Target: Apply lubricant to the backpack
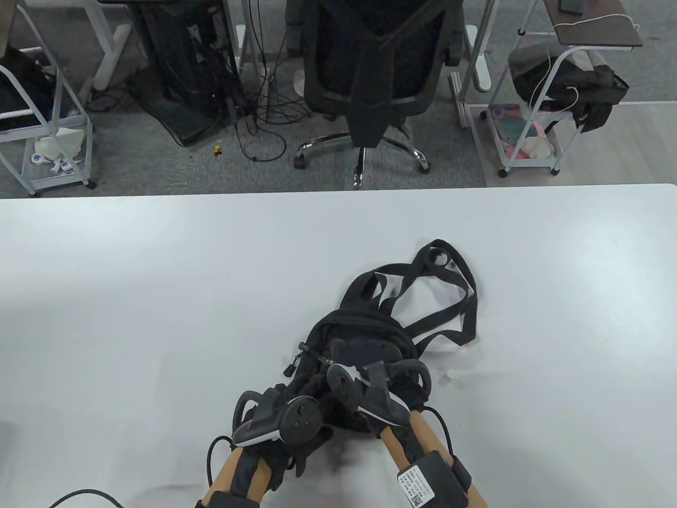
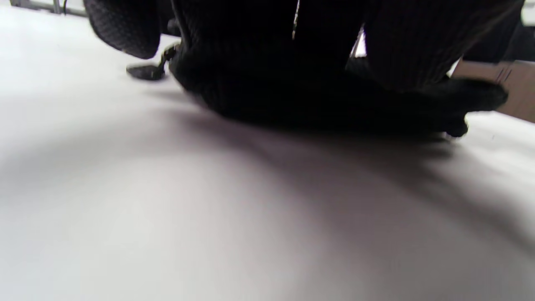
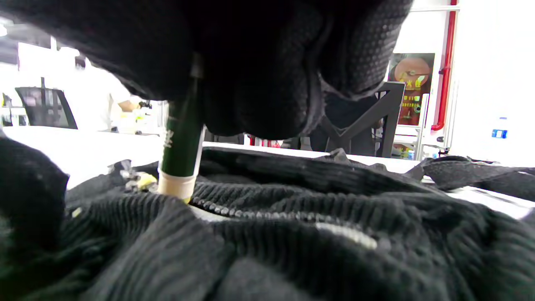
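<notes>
White surface (image 1: 158, 296) carries the black backpack (image 1: 365, 328) at its near middle, and from above both hands, left hand (image 1: 280, 423) and right hand (image 1: 365, 389), lie on the backpack with trackers hiding their fingers. Only the right wrist view shows the right fingers (image 3: 267, 83) gripping a green lubricant stick (image 3: 182, 142), its pale tip on the backpack's zipper (image 3: 259, 214). The left wrist view is dark and blurred, so I cannot tell how the left fingers lie.
</notes>
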Tool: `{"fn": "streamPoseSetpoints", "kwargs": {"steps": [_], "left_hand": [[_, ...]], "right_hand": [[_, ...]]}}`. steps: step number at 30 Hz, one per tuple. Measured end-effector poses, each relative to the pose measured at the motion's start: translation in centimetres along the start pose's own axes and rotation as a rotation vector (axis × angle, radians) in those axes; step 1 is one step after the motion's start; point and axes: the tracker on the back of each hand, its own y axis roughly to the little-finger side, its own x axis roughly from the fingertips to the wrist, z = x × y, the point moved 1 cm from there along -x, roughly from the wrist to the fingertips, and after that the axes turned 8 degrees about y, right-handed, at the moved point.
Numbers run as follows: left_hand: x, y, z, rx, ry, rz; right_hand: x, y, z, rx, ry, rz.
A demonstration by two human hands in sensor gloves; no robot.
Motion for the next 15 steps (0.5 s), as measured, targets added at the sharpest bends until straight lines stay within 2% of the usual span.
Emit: {"fn": "streamPoseSetpoints", "kwargs": {"steps": [3,8,11,15], "left_hand": [[2.0,1.0,-2.5,0.107,-0.210,-0.009],[3.9,2.3,-5.3,0.192,-0.369,-0.065],[4.0,2.0,-6.7,0.239,-0.426,-0.047],[3.9,1.6,-8.2,0.303,-0.531,-0.005]], "right_hand": [[-0.1,1.6,2.3,-0.154,0.066,-0.040],[0.4,4.7,4.5,-0.394,0.113,-0.100],[0.7,6.3,4.9,-0.540,0.125,-0.133],[1.2,7.4,5.6,-0.652,0.148,-0.170]]}}
